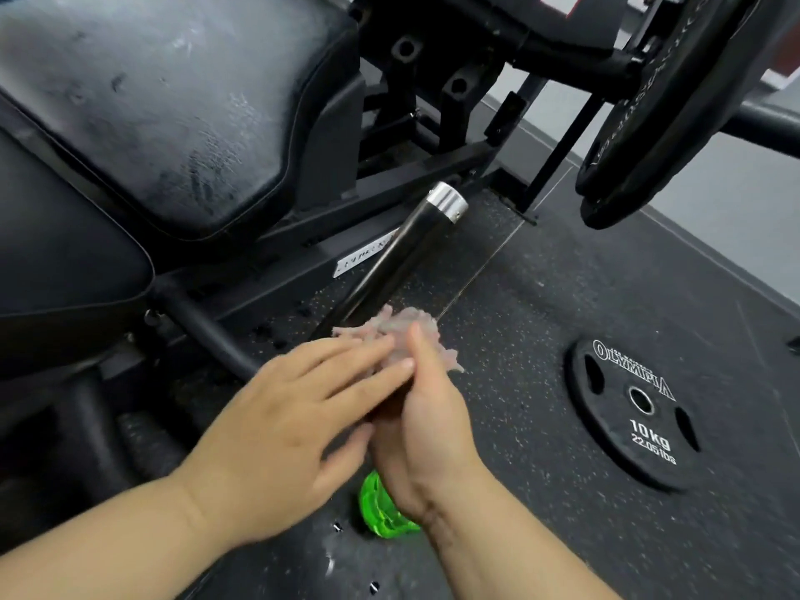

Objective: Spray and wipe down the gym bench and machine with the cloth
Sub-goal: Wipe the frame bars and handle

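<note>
One cloth (400,329): right hand (428,439) grips, left hand (281,430) touches.

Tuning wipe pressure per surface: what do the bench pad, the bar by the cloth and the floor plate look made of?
Bench pad: probably black vinyl or leatherette; smooth skin, piped edge seam, whitish streaky film.
Bar: metal, glossy dark finish, bright chrome-looking end cap; sharp highlights.
Floor plate: matte black, rubber-coated or painted iron, cannot tell which; white lettering.
</note>
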The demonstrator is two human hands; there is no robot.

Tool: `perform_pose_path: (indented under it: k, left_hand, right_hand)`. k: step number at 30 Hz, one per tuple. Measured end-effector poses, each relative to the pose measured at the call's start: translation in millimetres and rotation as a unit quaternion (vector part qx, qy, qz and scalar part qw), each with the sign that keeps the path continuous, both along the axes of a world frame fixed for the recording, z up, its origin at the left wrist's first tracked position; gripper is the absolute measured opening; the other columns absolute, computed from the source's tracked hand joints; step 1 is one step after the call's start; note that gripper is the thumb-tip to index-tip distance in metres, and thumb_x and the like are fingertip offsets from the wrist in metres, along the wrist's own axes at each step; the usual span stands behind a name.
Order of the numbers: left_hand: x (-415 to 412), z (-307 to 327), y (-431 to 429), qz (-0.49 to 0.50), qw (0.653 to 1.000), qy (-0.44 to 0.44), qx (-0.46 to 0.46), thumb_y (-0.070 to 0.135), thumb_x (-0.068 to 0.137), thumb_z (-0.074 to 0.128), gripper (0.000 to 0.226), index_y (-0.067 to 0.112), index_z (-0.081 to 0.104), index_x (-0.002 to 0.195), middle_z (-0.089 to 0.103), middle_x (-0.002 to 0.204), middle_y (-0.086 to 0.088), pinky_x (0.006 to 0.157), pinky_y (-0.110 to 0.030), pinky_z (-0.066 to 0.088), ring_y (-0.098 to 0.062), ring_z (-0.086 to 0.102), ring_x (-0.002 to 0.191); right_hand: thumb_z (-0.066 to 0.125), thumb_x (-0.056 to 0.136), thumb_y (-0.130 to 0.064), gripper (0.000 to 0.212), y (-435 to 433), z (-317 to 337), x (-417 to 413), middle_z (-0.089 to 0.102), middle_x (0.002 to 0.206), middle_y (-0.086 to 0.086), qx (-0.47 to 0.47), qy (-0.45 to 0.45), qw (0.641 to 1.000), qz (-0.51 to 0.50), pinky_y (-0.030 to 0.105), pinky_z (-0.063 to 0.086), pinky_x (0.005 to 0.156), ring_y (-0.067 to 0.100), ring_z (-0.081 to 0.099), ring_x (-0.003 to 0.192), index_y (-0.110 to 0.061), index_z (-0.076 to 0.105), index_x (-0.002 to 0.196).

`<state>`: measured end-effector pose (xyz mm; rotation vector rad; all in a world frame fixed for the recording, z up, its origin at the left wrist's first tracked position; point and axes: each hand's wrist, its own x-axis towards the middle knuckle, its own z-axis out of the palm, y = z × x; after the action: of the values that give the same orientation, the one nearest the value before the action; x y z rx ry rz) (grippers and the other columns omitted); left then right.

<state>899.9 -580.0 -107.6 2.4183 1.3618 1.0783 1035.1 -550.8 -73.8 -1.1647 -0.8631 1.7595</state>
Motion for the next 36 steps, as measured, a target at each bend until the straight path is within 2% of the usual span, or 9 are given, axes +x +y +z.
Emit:
perform_pose_path:
  k: [3,7,10,15,18,22,27,32,36]
  left_hand:
    - [11.4,-2.7,11.8,0.040,0.999,-0.025,-0.015,0.033,0.085,0.052,0.055,0.034,0.048,0.140,0.053,0.138,0.010,0.102,-0.027,0.038,-0.020,0.050,0.107]
    - [8.6,45.0,43.1,0.118,0.974,-0.192,-0.007,0.016,0.071,0.052,0.030,0.029,0.071,0.090,0.066,0.092,0.008,0.081,-0.037,0.051,-0.016,0.060,0.086]
    - [1.4,94.3,77.5,0.184,0.928,-0.325,-0.019,0.007,0.082,0.054,0.029,0.033,0.068,0.079,0.067,0.082,0.009,0.069,-0.008,0.044,0.000,0.062,0.076]
    - [30.4,112.1,109.0,0.040,0.847,-0.432,-0.308,0.037,0.099,0.044,0.062,0.019,0.056,0.041,0.047,0.040,0.015,0.056,-0.028,0.042,-0.006,0.034,0.041]
    - [29.9,95.8,120.2,0.057,0.791,-0.531,-0.299,0.038,0.085,0.061,0.031,0.020,0.058,0.060,0.054,0.060,0.011,0.072,-0.026,0.045,-0.008,0.053,0.060]
    - [15.7,80.9,111.9,0.041,0.760,-0.564,-0.321,0.017,0.092,0.057,0.019,0.023,0.060,0.109,0.065,0.064,0.007,0.050,-0.020,0.041,-0.005,0.057,0.049]
    - [6.7,87.5,109.3,0.053,0.799,-0.441,-0.404,0.032,0.089,0.053,0.036,0.019,0.053,0.056,0.052,0.055,0.000,0.053,-0.028,0.030,-0.018,0.050,0.051]
    - [15.6,93.4,114.2,0.042,0.862,-0.373,-0.340,0.044,0.098,0.046,0.036,0.027,0.054,0.068,0.049,0.051,0.012,0.041,-0.020,0.031,-0.006,0.042,0.038]
    - [16.1,72.0,104.1,0.061,0.849,-0.394,-0.348,0.055,0.097,0.043,0.049,0.024,0.062,0.063,0.063,0.061,0.009,0.064,-0.028,0.049,-0.009,0.059,0.057]
  right_hand:
    - [0.022,0.092,-0.065,0.075,-3.5,2.2,22.0,0.066,0.126,0.014,-0.041,-0.003,0.997,0.073,0.037,0.034,0.105,0.023,0.054,0.121,-0.015,0.069,0.121]
    - [0.009,0.088,-0.075,0.092,14.2,11.4,52.4,0.071,0.119,0.009,-0.072,-0.040,0.994,0.066,0.039,0.038,0.102,0.026,0.060,0.117,-0.014,0.074,0.111]
    - [0.011,0.092,-0.071,0.084,26.9,16.8,61.8,0.072,0.116,0.007,-0.060,-0.016,0.998,0.006,0.039,0.043,0.103,0.024,0.060,0.119,-0.014,0.067,0.119]
    - [0.031,0.103,-0.051,0.045,36.7,32.3,37.9,0.070,0.117,-0.005,0.102,-0.114,0.985,-0.083,0.026,0.051,0.072,0.008,0.063,0.093,-0.030,0.068,0.119]
    - [0.049,0.101,-0.035,0.026,46.7,60.5,30.2,0.066,0.112,-0.015,0.248,-0.217,0.936,-0.120,0.018,0.049,0.067,-0.003,0.056,0.077,-0.044,0.060,0.123]
    - [0.059,0.097,-0.031,0.039,51.4,72.8,20.8,0.062,0.111,-0.020,0.284,-0.205,0.932,-0.090,0.017,0.048,0.074,-0.005,0.058,0.077,-0.043,0.054,0.134]
    - [0.059,0.098,-0.028,0.036,55.2,60.5,13.1,0.064,0.108,-0.012,0.287,-0.212,0.929,-0.098,0.012,0.046,0.079,-0.006,0.058,0.086,-0.036,0.058,0.133]
    - [0.073,0.088,-0.021,0.037,63.2,64.0,10.1,0.053,0.084,0.001,0.305,-0.228,0.918,-0.113,0.013,0.044,0.072,0.004,0.046,0.066,-0.033,0.067,0.123]
    - [0.071,0.087,-0.011,0.041,63.3,62.3,8.3,0.047,0.073,-0.005,0.294,-0.222,0.920,-0.133,0.011,0.044,0.068,0.002,0.044,0.059,-0.039,0.067,0.117]
